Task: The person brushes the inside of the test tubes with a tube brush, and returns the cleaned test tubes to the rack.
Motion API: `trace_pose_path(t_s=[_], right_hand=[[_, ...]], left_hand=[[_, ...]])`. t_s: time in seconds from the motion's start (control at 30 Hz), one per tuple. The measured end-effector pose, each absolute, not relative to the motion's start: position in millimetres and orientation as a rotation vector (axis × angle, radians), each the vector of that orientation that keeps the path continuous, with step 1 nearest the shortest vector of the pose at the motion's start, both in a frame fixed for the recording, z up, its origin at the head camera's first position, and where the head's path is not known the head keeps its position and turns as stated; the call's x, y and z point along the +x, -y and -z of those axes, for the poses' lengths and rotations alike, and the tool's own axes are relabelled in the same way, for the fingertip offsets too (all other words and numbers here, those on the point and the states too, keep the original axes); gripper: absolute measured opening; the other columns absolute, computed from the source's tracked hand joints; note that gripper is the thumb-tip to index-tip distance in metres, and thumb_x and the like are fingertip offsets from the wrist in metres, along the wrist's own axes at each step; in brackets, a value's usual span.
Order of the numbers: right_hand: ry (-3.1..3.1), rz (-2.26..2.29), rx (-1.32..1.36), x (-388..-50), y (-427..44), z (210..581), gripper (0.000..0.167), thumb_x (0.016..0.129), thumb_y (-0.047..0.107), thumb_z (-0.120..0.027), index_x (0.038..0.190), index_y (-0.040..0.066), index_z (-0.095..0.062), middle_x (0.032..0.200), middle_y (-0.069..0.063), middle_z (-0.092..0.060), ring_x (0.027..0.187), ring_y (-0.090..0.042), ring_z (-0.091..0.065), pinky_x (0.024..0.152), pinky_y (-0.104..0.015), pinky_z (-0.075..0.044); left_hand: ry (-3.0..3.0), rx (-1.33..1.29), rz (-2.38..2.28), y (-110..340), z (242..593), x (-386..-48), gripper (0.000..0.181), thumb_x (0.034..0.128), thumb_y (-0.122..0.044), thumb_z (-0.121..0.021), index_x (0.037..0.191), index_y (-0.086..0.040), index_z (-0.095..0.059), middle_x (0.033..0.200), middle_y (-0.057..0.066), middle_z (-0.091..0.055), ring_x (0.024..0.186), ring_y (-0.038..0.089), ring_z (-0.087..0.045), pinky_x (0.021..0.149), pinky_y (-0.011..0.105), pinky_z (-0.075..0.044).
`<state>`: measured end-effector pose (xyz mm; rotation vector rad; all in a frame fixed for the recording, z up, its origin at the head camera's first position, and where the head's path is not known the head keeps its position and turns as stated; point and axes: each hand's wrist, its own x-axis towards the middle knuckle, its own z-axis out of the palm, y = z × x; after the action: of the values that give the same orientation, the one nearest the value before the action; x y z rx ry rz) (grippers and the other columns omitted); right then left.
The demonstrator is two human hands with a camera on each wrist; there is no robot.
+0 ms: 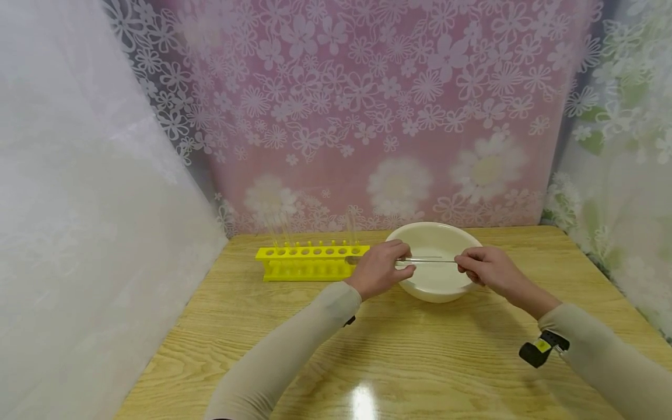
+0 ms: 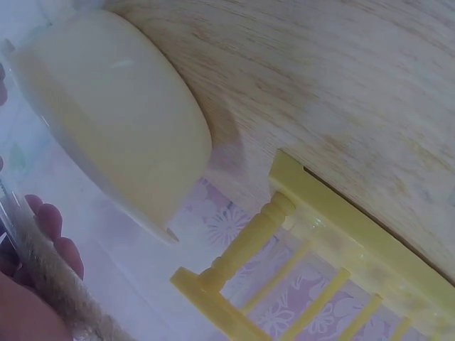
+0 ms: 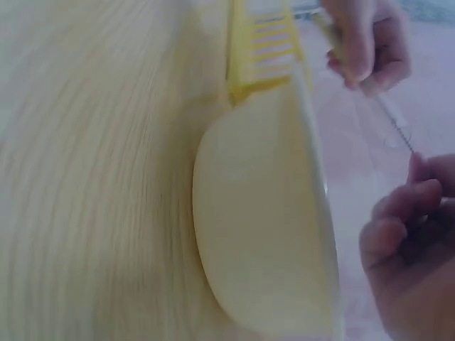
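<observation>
While the left hand [image 1: 379, 267] is curling its fingers and thumb around a clear test tube [image 2: 32, 249], the right hand [image 1: 485, 269] is pinching the thin wire handle [image 1: 446, 261] of a brush between thumb and forefinger, its other fingers folding in. The tube is lying roughly level between the two hands, above the near part of a cream bowl [image 1: 437, 295], and the bristles [image 1: 353, 260] seem to be sitting inside the glass, toward the left end. The step in hand is, by all appearances, scrubbing the inside of that tube; the next move is probably calling for a steady left grip, with the right hand working the wire along the tube's own line so that the glass is not being levered sideways. Just left of the bowl, a yellow rack [image 1: 310, 257] is standing on the wood-grain tabletop [image 1: 409, 350], holding other clear tubes upright near both its ends. No brand or label is showing legibly on rack, bowl or glass, and the black wrist device [image 1: 534, 353] is carrying a yellow patch without any readable writing.
</observation>
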<state>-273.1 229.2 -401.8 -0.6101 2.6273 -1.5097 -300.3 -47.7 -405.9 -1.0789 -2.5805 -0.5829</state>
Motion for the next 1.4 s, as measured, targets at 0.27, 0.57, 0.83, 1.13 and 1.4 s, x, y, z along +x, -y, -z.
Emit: trace_pose_path(t_s=[0.27, 0.57, 0.83, 1.13, 1.4], right_hand=[[-2.775, 1.425, -0.785, -274.6, -229.2, 412.3, 0.029, 0.105, 0.026, -0.057, 0.091, 0.002, -0.066, 0.069, -0.003, -0.055, 0.054, -0.016, -0.046, 0.053, -0.031, -0.044], [-3.463, 0.383, -2.011, -285.1, -233.6, 423.1, 0.046, 0.11, 0.035, -0.041, 0.097, 0.003, -0.07, 0.09, -0.006, -0.066, 0.076, -0.02, -0.064, 0.06, -0.036, -0.055], [-3.383, 0.327, -2.099, -284.7, -234.7, 420.5, 0.041, 0.111, 0.029, -0.039, 0.091, 0.008, -0.069, 0.083, -0.001, -0.062, 0.069, -0.014, -0.06, 0.057, -0.033, -0.052], [-2.965, 1.273, -1.0, -272.6, -231.1, 408.8, 0.013, 0.101, 0.018, -0.062, 0.091, 0.012, -0.067, 0.067, -0.001, -0.053, 0.052, -0.009, -0.038, 0.052, -0.027, -0.037], [-2.342, 1.635, -0.335, -275.5, -227.9, 391.2, 0.035, 0.106, 0.024, -0.052, 0.078, 0.003, -0.054, 0.063, 0.002, -0.038, 0.051, -0.011, -0.03, 0.051, -0.033, -0.031]], left_hand=[[2.612, -1.049, 0.615, 49.4, 408.1, -301.2, 0.013, 0.0999, -0.034, -0.063, 0.104, -0.022, -0.06, 0.097, -0.012, -0.057, 0.082, 0.003, -0.052, 0.072, 0.016, -0.042], [2.629, -1.043, 0.712, 53.0, 407.4, -302.9, 0.013, 0.099, -0.034, -0.065, 0.101, -0.023, -0.058, 0.094, -0.012, -0.056, 0.08, 0.006, -0.052, 0.072, 0.02, -0.044], [2.656, -1.037, 0.722, 53.9, 405.8, -299.7, 0.012, 0.0996, -0.033, -0.064, 0.102, -0.022, -0.058, 0.094, -0.011, -0.056, 0.079, 0.007, -0.051, 0.071, 0.019, -0.042], [2.626, -1.074, 0.648, 52.7, 408.4, -301.1, 0.011, 0.0998, -0.032, -0.063, 0.1, -0.022, -0.058, 0.095, -0.012, -0.057, 0.08, 0.005, -0.051, 0.072, 0.017, -0.042], [2.584, -1.102, 0.541, 49.3, 408.7, -299.6, 0.012, 0.0991, -0.032, -0.063, 0.101, -0.021, -0.061, 0.096, -0.013, -0.058, 0.083, 0.0, -0.053, 0.074, 0.014, -0.042]])
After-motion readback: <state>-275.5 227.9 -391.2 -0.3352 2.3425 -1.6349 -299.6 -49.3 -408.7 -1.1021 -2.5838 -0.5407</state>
